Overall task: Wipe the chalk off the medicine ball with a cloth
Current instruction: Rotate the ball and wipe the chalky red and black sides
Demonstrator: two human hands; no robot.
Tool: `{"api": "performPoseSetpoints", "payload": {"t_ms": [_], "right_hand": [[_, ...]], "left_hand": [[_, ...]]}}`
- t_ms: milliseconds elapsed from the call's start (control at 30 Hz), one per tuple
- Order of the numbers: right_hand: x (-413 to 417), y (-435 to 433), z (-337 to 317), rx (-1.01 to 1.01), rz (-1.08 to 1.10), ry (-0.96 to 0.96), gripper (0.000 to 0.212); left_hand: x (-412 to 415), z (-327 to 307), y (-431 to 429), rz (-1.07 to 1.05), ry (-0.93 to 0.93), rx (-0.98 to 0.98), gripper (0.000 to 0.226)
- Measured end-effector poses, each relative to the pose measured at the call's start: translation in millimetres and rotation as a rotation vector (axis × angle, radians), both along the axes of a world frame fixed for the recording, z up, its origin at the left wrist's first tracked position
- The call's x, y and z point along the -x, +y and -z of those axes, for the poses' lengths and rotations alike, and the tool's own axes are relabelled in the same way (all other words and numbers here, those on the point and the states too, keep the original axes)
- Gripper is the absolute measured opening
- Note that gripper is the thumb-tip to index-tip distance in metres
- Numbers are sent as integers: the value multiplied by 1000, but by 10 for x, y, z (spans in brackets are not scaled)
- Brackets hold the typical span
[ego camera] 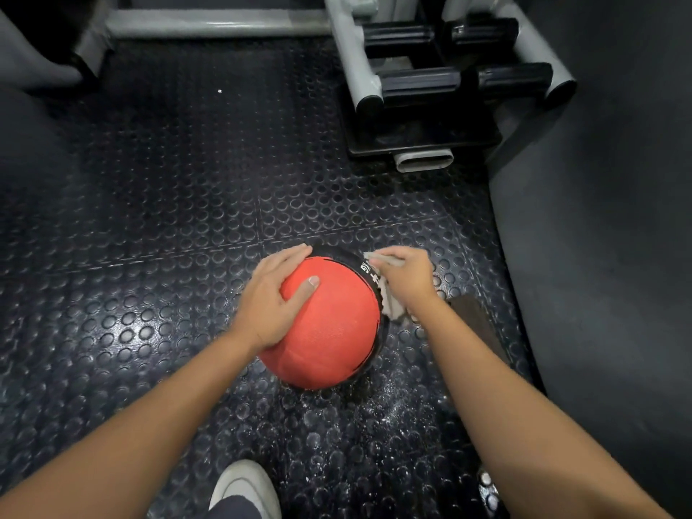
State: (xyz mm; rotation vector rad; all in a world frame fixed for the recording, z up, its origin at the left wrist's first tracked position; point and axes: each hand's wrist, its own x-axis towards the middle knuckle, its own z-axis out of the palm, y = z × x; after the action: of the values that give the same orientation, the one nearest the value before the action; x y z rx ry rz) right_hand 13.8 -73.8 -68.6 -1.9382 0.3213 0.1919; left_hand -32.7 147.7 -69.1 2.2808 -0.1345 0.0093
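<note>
A red and black medicine ball (329,342) sits on the studded rubber floor, its black band with white lettering turned to the far right side. My left hand (275,297) lies flat on the ball's upper left, fingers spread and thumb across the red surface. My right hand (406,277) grips a light grey cloth (391,307) and presses it against the black band on the ball's right side. Most of the cloth is hidden under that hand.
White chalk dust (397,413) speckles the floor in front of and right of the ball. A grey dumbbell rack with black dumbbells (442,84) stands at the back right. A dark padded bench (599,256) runs along the right. My white shoe (243,488) is near the bottom edge.
</note>
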Motion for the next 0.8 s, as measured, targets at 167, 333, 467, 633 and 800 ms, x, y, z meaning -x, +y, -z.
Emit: {"api": "performPoseSetpoints", "payload": {"t_ms": [167, 333, 467, 633, 800], "right_hand": [[239, 1, -107, -63, 23, -18, 8], [760, 124, -213, -65, 88, -138, 10], [229, 202, -156, -20, 87, -91, 6], [27, 259, -111, 50, 14, -86, 12], [-75, 250, -97, 87, -180, -79, 23]], "left_hand": [[-86, 23, 85, -42, 51, 67, 61], [-175, 33, 128, -86, 104, 120, 62], [-179, 27, 144, -145, 101, 150, 54], [-226, 61, 254, -204, 167, 174, 51], [-283, -55, 212, -79, 21, -125, 57]]}}
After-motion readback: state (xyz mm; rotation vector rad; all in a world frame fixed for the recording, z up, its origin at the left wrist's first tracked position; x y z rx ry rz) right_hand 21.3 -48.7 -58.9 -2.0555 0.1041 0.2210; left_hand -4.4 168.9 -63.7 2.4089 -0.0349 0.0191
